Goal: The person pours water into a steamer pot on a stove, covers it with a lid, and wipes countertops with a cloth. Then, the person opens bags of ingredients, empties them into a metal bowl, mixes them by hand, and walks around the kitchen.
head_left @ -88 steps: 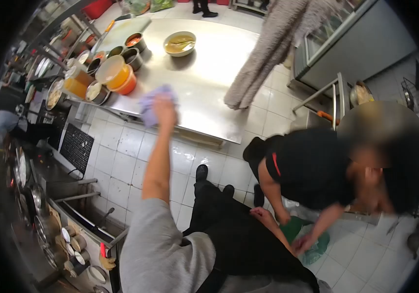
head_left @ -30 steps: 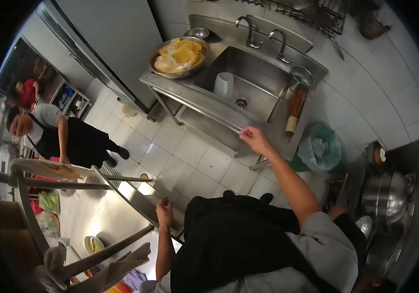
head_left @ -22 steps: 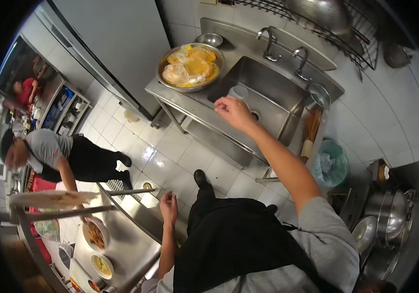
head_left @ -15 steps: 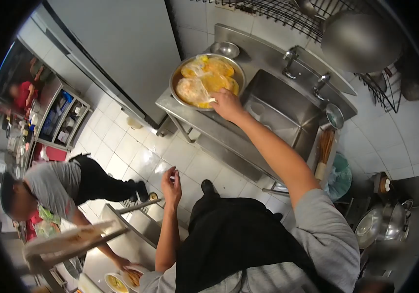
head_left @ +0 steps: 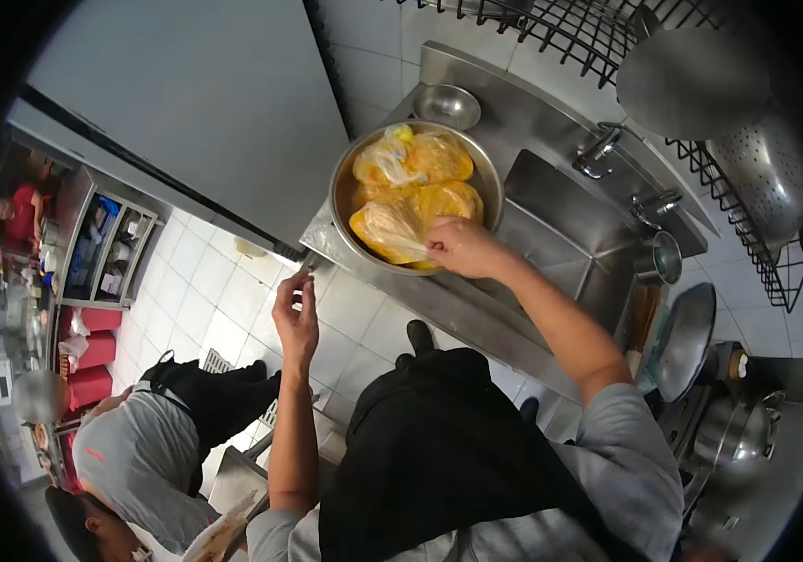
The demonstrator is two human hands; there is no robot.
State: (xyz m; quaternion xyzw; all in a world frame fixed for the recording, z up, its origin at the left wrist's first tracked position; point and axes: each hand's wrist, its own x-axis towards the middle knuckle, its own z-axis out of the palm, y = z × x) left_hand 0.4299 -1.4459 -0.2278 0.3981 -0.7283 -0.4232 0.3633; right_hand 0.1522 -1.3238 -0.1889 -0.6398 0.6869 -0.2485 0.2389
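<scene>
A large steel bowl [head_left: 343,208] stands on the counter left of the sink and holds knotted plastic bags with orange and yellow contents. My right hand [head_left: 465,247] is closed on the gathered end of the nearest plastic bag [head_left: 390,225], over the bowl's right front rim. The bag still lies in the bowl. My left hand [head_left: 296,317] hangs in the air over the tiled floor, below and left of the bowl, its fingers partly bent and apart, with nothing in it. Behind the large bowl sits a small steel bowl [head_left: 447,107].
A steel sink [head_left: 551,220] with two taps [head_left: 598,152] is at the right of the bowl. Above it hangs a wire rack [head_left: 579,47] with pans. A tall grey cabinet [head_left: 195,103] stands at the left. A co-worker [head_left: 144,459] bends over at the lower left.
The view has turned from the worktable to the sink counter and come closer to it. My right hand left the cloth, reached out and took hold of a bag. The co-worker bent lower.
</scene>
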